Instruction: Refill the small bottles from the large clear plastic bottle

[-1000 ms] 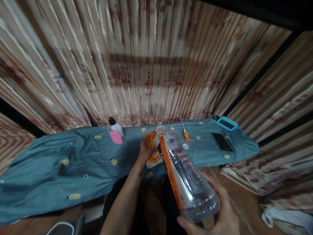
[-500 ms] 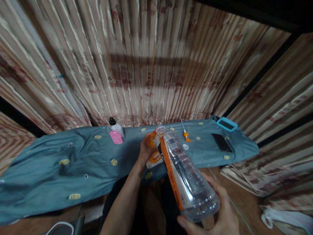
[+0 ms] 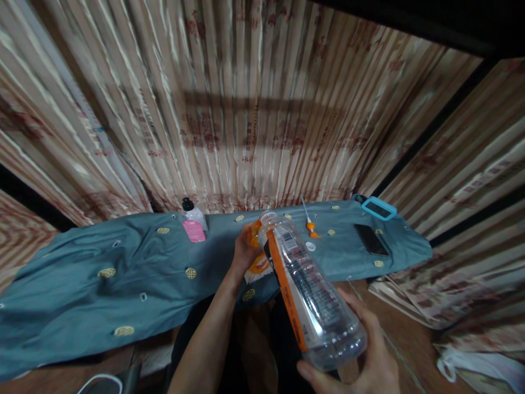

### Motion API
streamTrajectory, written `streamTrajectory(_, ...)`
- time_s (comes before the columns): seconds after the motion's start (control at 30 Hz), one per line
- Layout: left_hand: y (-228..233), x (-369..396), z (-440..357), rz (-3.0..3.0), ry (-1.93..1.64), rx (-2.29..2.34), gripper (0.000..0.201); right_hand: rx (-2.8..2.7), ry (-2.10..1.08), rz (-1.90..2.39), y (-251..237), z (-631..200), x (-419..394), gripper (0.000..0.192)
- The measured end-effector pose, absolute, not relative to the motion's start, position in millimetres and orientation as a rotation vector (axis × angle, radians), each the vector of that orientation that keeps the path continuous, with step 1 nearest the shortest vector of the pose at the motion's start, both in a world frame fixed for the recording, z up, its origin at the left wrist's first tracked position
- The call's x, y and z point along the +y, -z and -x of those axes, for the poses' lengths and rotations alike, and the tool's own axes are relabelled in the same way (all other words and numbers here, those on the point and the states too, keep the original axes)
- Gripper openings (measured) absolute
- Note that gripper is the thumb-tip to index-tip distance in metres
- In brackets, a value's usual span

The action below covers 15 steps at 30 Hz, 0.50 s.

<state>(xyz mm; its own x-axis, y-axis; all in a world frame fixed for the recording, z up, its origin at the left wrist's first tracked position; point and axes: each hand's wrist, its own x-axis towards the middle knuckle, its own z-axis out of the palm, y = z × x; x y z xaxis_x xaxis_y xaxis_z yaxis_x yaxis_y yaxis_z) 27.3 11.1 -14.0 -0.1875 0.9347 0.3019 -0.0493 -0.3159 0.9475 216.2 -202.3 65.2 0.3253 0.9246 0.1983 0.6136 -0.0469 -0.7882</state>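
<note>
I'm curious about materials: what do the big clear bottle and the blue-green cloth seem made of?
Clear bottle: probably glossy plastic; its see-through walls show sharp highlights. Blue-green cloth: likely fabric, fairly matt, fibre unclear; it wrinkles and drapes.

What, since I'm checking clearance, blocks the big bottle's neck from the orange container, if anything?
Nothing visible: the neck of the big bottle is right beside the orange container; whether they touch is unclear.

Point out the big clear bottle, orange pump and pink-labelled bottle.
Big clear bottle [image 3: 311, 293], head view: printed side.
Orange pump [image 3: 310, 226], head view: orange part.
Pink-labelled bottle [image 3: 194, 231], head view: pink label.
</note>
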Motion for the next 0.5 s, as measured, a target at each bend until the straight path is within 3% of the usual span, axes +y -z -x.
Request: streamTrajectory(0.5, 24.7, 16.8, -25.4, -1.333, -1.637, 1.093, 0.048, -1.34, -0.544, 1.77, -63.4, -217.3, -200.9, 0.087)
